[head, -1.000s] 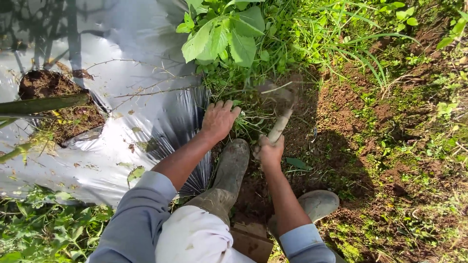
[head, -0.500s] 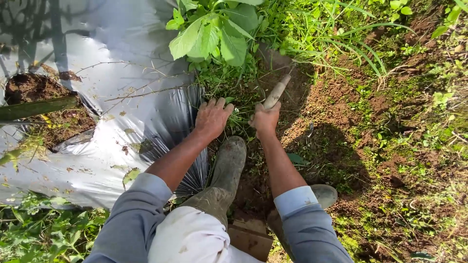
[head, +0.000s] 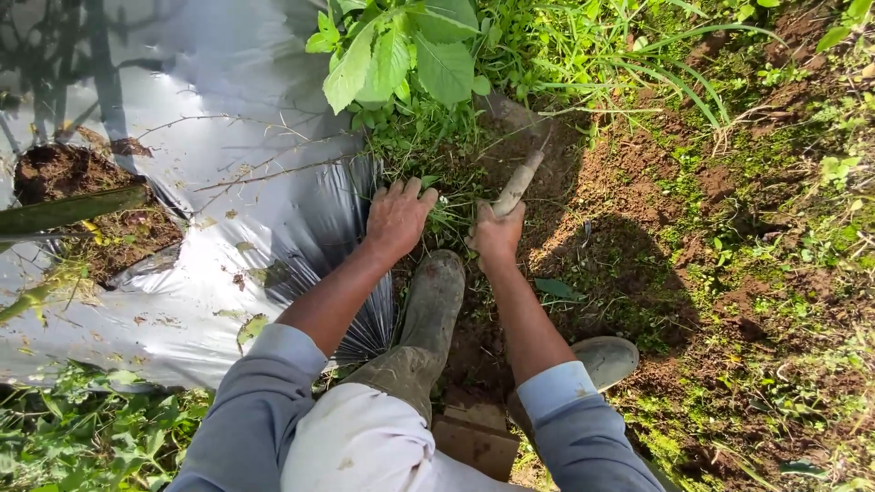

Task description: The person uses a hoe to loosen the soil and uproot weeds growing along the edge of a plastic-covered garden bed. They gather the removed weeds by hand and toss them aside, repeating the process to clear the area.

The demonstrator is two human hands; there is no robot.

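Head view, looking down. The right hand (head: 498,237), fingers clamped around the pale wooden handle (head: 517,185) of a digging tool, is pressing its blade into the soil (head: 620,182) at the base of the weeds (head: 437,155). A second ago the tool was raised and blurred in mid-swing; it is now lying lower and steady, blade hidden in soil and shadow, suggesting a stroke has landed at the roots. The left hand (head: 397,217), fingers spread apart, has been resting throughout on the weeds at the edge of the silver plastic mulch sheet (head: 228,182). Counted: two hands, one tool, two muddy rubber boots (head: 436,296), one mulch sheet with one soil-filled opening (head: 82,196), one broad-leaved plant (head: 401,55).
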